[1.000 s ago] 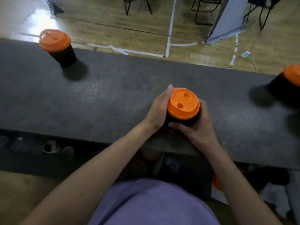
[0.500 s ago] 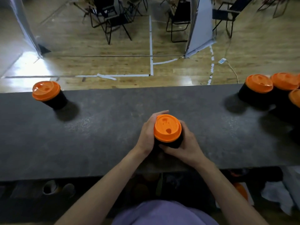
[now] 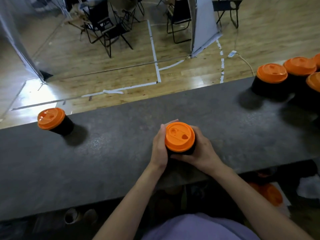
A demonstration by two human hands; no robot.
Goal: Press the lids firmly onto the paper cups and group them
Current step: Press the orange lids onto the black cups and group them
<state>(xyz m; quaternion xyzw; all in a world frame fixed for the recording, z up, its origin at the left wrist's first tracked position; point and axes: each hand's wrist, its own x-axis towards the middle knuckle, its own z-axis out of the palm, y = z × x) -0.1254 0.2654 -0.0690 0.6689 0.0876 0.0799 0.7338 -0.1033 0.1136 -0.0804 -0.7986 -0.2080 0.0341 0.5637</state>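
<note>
lids (image 3: 179, 136): orange
cups (image 3: 266, 90): black
tabletop (image 3: 107, 153): dark grey, finely speckled
floor (image 3: 121, 70): light wood planks, white tape lines
chairs (image 3: 107, 30): black
shirt (image 3: 199, 227): pale purple

place: open hall | wooden floor (image 3: 121, 66) is bearing white tape lines (image 3: 153, 49) | folding chairs (image 3: 103, 30) and a partition panel (image 3: 204, 26) are standing far | grey surface (image 3: 112, 161) is running near

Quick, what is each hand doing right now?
Left hand: fingers curled round the orange-lidded cup, holding it.
Right hand: gripping the same cup from the other side.
</note>
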